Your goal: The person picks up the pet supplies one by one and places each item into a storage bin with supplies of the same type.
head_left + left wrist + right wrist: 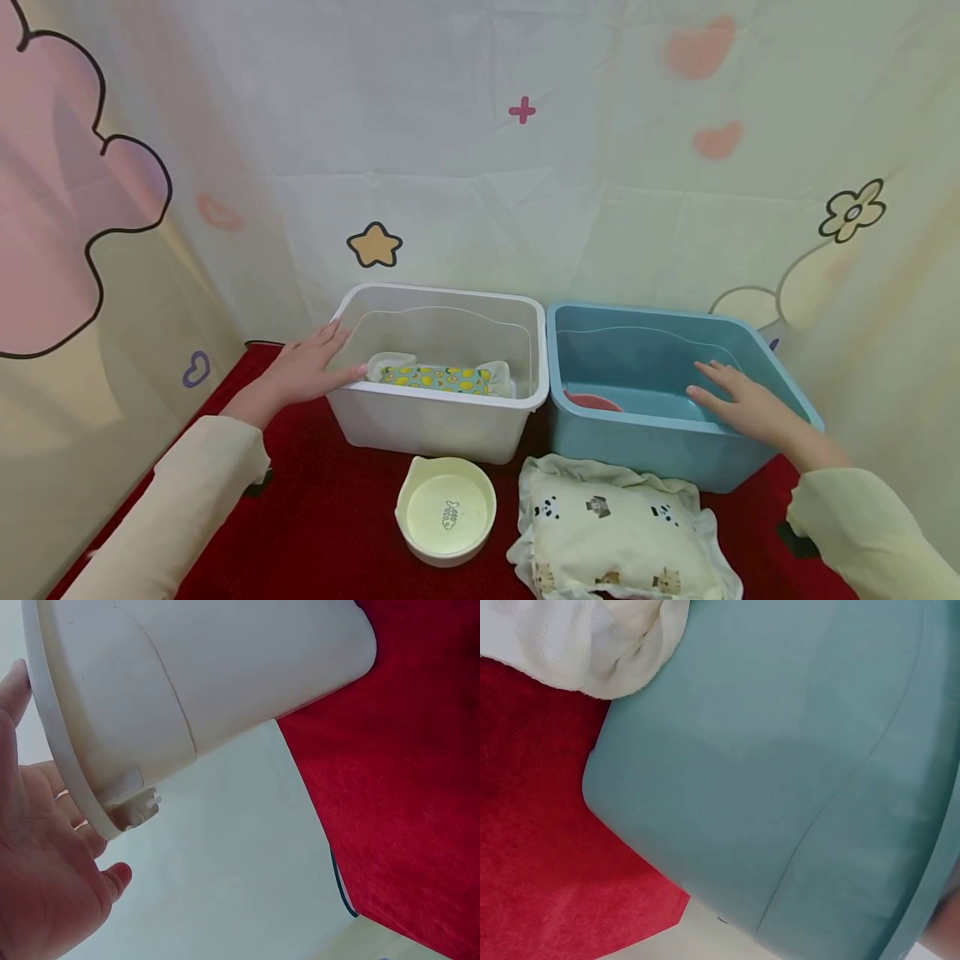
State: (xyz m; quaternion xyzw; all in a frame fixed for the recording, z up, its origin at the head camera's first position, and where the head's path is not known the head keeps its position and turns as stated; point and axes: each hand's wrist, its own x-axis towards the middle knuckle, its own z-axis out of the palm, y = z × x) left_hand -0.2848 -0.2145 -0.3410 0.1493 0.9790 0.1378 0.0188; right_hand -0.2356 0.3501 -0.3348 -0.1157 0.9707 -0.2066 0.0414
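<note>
My left hand (303, 372) is at the left rim of a white plastic bin (427, 429), fingers extended and thumb toward the front edge. The left wrist view shows the open palm (49, 877) beside the rim. Inside the bin lies a small frilled pillow (435, 379) with a lemon print. My right hand (746, 406) hovers over the front right rim of a blue bin (637, 450), fingers extended and holding nothing. A red object (594, 402) lies in that bin, partly hidden by the front wall. Only a sliver of the right hand (945, 926) appears in its wrist view.
In front of the bins, a cream bowl (427, 504) with a fish-bone drawing stands on the red cloth (322, 517). Right of it, a frilled cream pillow (622, 533) with animal prints lies against the blue bin. A printed curtain (465, 233) hangs behind.
</note>
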